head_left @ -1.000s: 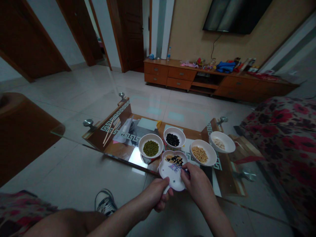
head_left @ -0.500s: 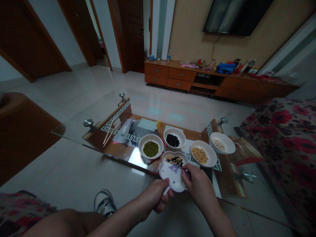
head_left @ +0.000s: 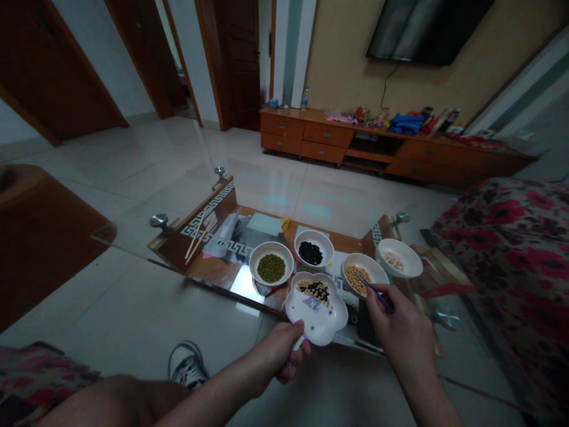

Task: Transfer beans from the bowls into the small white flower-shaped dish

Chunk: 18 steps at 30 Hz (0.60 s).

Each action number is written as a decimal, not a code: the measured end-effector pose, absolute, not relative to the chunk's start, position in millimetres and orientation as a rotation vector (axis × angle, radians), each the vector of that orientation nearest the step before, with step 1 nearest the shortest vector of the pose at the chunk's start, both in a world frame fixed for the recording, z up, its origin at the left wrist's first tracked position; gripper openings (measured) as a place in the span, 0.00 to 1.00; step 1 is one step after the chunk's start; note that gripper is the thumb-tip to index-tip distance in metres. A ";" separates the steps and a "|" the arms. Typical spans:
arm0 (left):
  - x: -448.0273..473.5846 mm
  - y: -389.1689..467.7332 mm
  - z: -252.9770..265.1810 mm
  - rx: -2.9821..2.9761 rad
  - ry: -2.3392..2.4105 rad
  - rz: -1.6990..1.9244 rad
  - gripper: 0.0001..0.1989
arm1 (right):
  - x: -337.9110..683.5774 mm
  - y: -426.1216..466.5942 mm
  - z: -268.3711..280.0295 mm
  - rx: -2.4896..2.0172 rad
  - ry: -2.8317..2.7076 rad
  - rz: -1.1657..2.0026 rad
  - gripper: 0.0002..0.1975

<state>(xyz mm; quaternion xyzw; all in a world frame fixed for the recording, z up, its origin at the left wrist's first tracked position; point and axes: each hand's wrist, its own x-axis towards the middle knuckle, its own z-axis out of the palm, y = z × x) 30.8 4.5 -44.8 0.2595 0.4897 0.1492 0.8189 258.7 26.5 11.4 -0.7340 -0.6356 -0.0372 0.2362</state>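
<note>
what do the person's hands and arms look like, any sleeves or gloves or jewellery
The left hand and right hand are bare, with no gloves. No sleeve shows on the left forearm or right forearm, and no watch, bracelet or ring can be made out. Nails are too small to judge.

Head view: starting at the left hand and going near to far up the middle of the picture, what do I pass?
Left hand → flower-shaped plate → bowl of black beans → wooden drawer cabinet → beige wall.
</note>
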 end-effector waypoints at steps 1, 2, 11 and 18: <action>30.7 4.6 -44.4 0.545 1.039 0.317 0.26 | 261.3 26.5 12.1 -2.058 -1.697 -0.147 0.17; 30.6 5.0 -43.8 0.540 1.034 0.319 0.25 | 263.2 26.4 12.6 -2.092 -1.658 -0.173 0.18; 29.8 6.0 -42.3 0.540 1.023 0.314 0.23 | 254.3 27.0 10.1 -2.111 -1.609 -0.043 0.15; 29.6 4.9 -43.5 0.536 1.024 0.322 0.22 | 236.5 26.4 -0.7 -1.904 -1.791 0.251 0.15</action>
